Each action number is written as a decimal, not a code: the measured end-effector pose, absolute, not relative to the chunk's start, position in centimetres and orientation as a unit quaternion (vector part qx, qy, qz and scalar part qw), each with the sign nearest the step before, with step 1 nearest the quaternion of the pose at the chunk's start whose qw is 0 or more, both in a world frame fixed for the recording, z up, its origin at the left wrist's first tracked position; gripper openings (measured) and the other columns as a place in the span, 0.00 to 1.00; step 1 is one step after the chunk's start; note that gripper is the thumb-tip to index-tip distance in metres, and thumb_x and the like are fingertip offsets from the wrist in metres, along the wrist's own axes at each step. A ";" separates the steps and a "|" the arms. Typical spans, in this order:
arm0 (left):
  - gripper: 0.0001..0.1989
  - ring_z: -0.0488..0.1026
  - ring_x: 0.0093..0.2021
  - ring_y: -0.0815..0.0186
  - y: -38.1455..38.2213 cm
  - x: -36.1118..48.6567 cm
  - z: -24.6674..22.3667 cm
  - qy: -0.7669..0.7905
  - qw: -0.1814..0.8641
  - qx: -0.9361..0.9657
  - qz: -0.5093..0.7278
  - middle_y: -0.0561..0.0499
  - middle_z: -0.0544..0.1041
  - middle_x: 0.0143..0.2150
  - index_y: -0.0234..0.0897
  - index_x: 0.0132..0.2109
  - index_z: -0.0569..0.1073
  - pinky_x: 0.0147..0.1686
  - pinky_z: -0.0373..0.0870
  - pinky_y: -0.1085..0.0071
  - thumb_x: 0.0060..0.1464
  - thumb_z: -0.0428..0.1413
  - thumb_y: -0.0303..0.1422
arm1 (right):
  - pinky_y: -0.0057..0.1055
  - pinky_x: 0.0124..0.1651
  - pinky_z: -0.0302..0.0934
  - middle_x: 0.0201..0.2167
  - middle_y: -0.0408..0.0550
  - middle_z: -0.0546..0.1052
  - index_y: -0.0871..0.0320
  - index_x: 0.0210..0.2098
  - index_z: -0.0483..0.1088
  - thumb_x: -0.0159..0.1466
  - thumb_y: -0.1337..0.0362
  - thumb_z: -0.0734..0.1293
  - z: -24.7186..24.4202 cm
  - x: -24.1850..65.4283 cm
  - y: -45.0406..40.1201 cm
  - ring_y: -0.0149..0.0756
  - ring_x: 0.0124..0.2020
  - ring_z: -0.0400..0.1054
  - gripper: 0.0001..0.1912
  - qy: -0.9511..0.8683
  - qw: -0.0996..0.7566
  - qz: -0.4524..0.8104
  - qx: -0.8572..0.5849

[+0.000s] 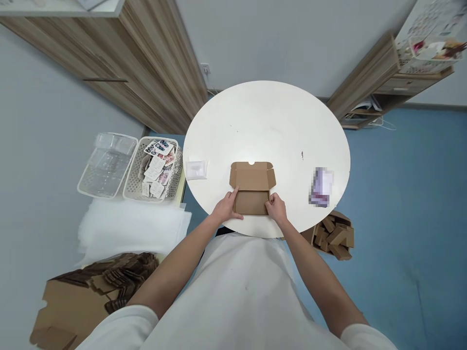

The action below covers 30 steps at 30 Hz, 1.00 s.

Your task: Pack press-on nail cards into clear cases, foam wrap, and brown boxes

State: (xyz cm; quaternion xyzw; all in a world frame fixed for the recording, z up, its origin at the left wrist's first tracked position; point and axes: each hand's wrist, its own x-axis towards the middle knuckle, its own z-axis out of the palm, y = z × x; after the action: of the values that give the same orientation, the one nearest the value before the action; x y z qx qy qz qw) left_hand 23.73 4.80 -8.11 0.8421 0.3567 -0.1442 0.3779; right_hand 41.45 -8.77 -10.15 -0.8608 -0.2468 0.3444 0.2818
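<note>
A small brown cardboard box (251, 203) lies at the near side of the white round table (266, 121). Its lid stands raised at the back with the side flaps spread, and the inside looks bare. My left hand (225, 208) grips the left wall, its thumb stretched along the front edge. On the opposite side, my right hand (276, 208) is closed around the right wall, fingers bent over the rim. A white packet (196, 169) rests at the table's left, and a blurred purple item (320, 187) lies at the right.
Left of the table stand a white basket of printed cards (155, 167) and a clear plastic tub (107, 165). White foam sheets (131, 226) and flat cardboard blanks (91, 296) lie nearer me. A carton of folded boxes (335, 236) sits on the floor at right.
</note>
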 end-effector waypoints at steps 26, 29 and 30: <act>0.26 0.64 0.52 0.60 2.2 25.2 -7.6 0.477 0.561 0.676 0.010 0.44 0.63 0.56 0.40 0.59 0.56 0.49 0.62 0.64 0.55 0.47 0.42 | 0.36 0.43 0.65 0.56 0.54 0.60 0.53 0.60 0.47 0.59 0.48 0.55 -7.7 42.3 -11.9 0.37 0.42 0.68 0.33 -0.199 0.399 0.510 -0.736; 0.25 0.63 0.54 0.60 2.3 25.9 -7.8 0.467 0.583 0.664 0.027 0.44 0.62 0.58 0.40 0.59 0.57 0.50 0.62 0.65 0.55 0.47 0.40 | 0.39 0.46 0.63 0.60 0.54 0.55 0.52 0.61 0.44 0.59 0.47 0.55 -8.0 42.9 -11.5 0.40 0.49 0.65 0.35 -0.181 0.413 0.519 -0.726; 0.25 0.62 0.54 0.60 2.3 26.0 -7.8 0.462 0.591 0.660 0.032 0.45 0.62 0.58 0.40 0.59 0.57 0.50 0.62 0.65 0.54 0.47 0.39 | 0.40 0.47 0.63 0.60 0.53 0.54 0.51 0.62 0.43 0.59 0.47 0.56 -8.1 43.1 -11.4 0.41 0.50 0.64 0.35 -0.174 0.420 0.522 -0.721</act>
State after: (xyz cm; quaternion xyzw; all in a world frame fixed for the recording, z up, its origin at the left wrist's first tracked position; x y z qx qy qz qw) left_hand 26.02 2.33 -7.84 0.6601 0.4624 0.0319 0.5912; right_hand 43.11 -11.42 -8.06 -0.7215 -0.1745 0.5218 0.4204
